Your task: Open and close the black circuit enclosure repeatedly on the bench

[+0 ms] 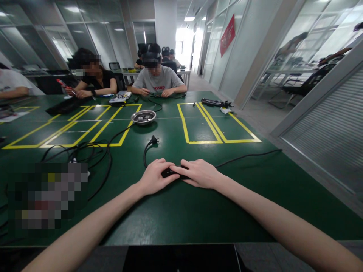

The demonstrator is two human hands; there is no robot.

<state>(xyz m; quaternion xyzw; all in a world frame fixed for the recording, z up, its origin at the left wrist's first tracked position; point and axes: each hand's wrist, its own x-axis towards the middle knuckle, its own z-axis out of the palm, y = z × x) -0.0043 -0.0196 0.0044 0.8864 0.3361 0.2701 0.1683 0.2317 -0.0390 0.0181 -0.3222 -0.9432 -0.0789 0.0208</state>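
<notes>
Both my hands meet over a slim black block, which looks like a power adapter (168, 172), low over the near middle of the green table (159, 211). My left hand (155, 175) grips its left end between thumb and fingers. My right hand (200, 173) closes round the other end, with its index finger reaching across toward the left hand. Most of the block is hidden by the fingers. A short cord with a black plug (154, 139) curls up beyond my left hand. From behind my right hand, a thin black cable (249, 155) runs right along the tabletop.
A metal bowl (143, 117) with small metal parts stands ahead. Coiled black cables (85, 149) and a blurred-out item (48, 196) lie left. Yellow tape outlines (204, 142) mark the table. A black folded tool (217, 102) lies far right. Co-workers sit across.
</notes>
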